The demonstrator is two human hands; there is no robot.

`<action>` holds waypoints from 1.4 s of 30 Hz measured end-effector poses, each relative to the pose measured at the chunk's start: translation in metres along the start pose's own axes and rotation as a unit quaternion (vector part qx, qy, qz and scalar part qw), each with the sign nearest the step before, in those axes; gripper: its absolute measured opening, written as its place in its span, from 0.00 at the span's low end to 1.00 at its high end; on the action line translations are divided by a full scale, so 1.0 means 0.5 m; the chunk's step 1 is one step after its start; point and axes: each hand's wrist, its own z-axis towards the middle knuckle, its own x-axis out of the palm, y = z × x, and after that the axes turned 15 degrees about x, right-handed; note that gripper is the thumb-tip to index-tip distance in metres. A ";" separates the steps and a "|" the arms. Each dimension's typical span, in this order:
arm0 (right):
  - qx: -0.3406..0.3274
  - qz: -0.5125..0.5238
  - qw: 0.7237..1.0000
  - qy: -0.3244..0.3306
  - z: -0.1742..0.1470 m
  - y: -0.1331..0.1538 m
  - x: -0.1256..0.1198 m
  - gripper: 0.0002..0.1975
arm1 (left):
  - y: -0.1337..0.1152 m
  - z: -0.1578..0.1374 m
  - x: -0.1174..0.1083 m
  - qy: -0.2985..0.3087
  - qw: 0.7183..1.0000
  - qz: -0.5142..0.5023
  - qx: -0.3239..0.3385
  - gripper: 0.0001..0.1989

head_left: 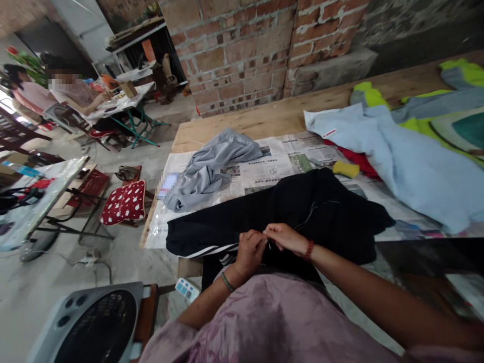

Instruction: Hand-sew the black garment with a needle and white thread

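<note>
Black trousers (227, 222) with white side stripes lie along the table's front edge, one leg stretched to the left and the rest bunched at the right. My left hand (250, 252) is closed in a pinch over the striped edge. Right beside it, fingertips almost touching, my right hand (284, 237) is also pinched. A thin pale sliver shows between the hands, too small to name. Loose white thread (312, 207) trails across the black cloth above my right hand. Beyond the trousers is a crumpled grey garment (212, 161).
Newspaper (280, 156) covers the wooden table (242, 121). A yellow sponge-like block (346, 169) and a light blue garment (408, 156) lie at the right. A fan (98, 322) stands low left, near a stool with a red cushion (123, 201). Other people (71, 93) sit at a far table.
</note>
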 end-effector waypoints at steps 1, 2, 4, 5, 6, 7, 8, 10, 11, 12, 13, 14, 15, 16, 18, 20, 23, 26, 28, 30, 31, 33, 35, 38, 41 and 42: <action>0.001 -0.002 1.000 0.004 0.001 0.001 -0.005 0.12 | -0.002 0.001 -0.002 0.005 1.000 -0.004 -0.003 0.07; 0.003 -0.001 1.000 0.007 0.002 0.001 -0.009 0.12 | -0.003 0.002 -0.004 0.008 1.000 -0.008 -0.005 0.07; 0.008 0.004 1.000 0.007 0.004 0.002 -0.017 0.12 | -0.006 0.002 -0.005 0.014 1.000 -0.011 -0.004 0.06; 0.012 0.002 1.000 0.004 0.005 0.003 -0.019 0.11 | -0.007 0.001 -0.005 0.017 1.000 -0.011 -0.003 0.06; 0.013 -0.005 1.000 0.000 0.006 0.003 -0.019 0.11 | -0.008 0.000 -0.005 0.021 1.000 -0.012 -0.003 0.06; 0.011 -0.017 1.000 -0.004 0.006 0.003 -0.019 0.11 | -0.008 -0.001 -0.004 0.023 1.000 -0.011 -0.002 0.06; 0.008 -0.028 1.000 -0.008 0.006 0.003 -0.017 0.11 | -0.008 -0.002 -0.004 0.023 1.000 -0.009 -0.001 0.07; -0.002 -0.046 0.999 -0.014 0.005 0.004 -0.012 0.10 | -0.008 -0.004 -0.002 0.018 1.000 -0.003 0.004 0.07; -0.009 -0.050 0.999 -0.016 0.004 0.004 -0.009 0.10 | -0.007 -0.004 -0.001 0.013 1.000 0.001 0.004 0.07; -0.014 -0.051 0.998 -0.018 0.003 0.003 -0.005 0.10 | -0.007 -0.005 0.000 0.008 1.000 0.006 0.002 0.07; -0.018 -0.050 0.998 -0.019 0.002 0.002 -0.002 0.10 | -0.006 -0.004 0.001 0.002 1.000 0.009 -0.002 0.07; -0.022 -0.051 0.998 -0.022 0.002 0.001 0.000 0.10 | -0.005 -0.004 0.002 -0.004 1.000 0.010 -0.008 0.07; -0.026 -0.055 0.998 -0.025 0.002 -0.001 0.002 0.10 | -0.004 -0.003 0.003 -0.009 1.000 0.007 -0.016 0.07; -0.027 -0.062 0.997 -0.027 0.003 -0.003 0.002 0.10 | -0.003 -0.002 0.004 -0.013 1.000 0.001 -0.025 0.07; -0.030 -0.086 0.996 -0.026 0.006 -0.008 -0.004 0.13 | 0.001 0.001 0.006 -0.018 0.998 -0.028 -0.050 0.06; -0.048 -0.106 0.993 -0.032 0.005 -0.013 -0.017 0.14 | 0.006 0.003 0.006 -0.022 0.993 -0.079 -0.084 0.06; -0.163 -0.111 0.969 -0.146 -0.007 -0.024 -0.041 0.13 | 0.012 0.004 0.006 -0.032 0.977 -0.159 -0.139 0.06; -0.325 -0.187 0.884 -0.279 -0.033 -0.043 -0.050 0.11 | 0.016 0.004 0.007 -0.039 0.964 -0.196 -0.173 0.06; -0.385 -0.264 0.834 -0.293 -0.049 -0.057 -0.039 0.10 | 0.018 0.004 0.011 -0.042 0.962 -0.202 -0.181 0.06; -0.409 -0.313 0.807 -0.288 -0.058 -0.068 -0.019 0.11 | 0.019 0.004 0.014 -0.043 0.963 -0.198 -0.179 0.06; -0.414 -0.324 0.800 -0.290 -0.058 -0.072 -0.007 0.11 | 0.019 0.004 0.016 -0.042 0.964 -0.194 -0.176 0.06; -0.419 -0.328 0.791 -0.302 -0.053 -0.076 0.015 0.09 | 0.020 0.001 0.018 -0.038 0.967 -0.183 -0.175 0.05; -0.421 -0.320 0.788 -0.316 -0.044 -0.076 0.030 0.07 | 0.020 -0.002 0.018 -0.030 0.967 -0.177 -0.178 0.06; -0.420 -0.307 0.793 -0.317 -0.034 -0.075 0.039 0.09 | 0.020 -0.009 0.017 -0.020 0.969 -0.175 -0.173 0.06; -0.410 -0.273 0.815 -0.304 -0.030 -0.076 0.037 0.09 | 0.019 -0.012 0.016 -0.026 0.972 -0.177 -0.154 0.06; -0.404 -0.253 0.827 -0.299 -0.030 -0.078 0.036 0.09 | 0.018 -0.012 0.016 -0.029 0.972 -0.177 -0.149 0.06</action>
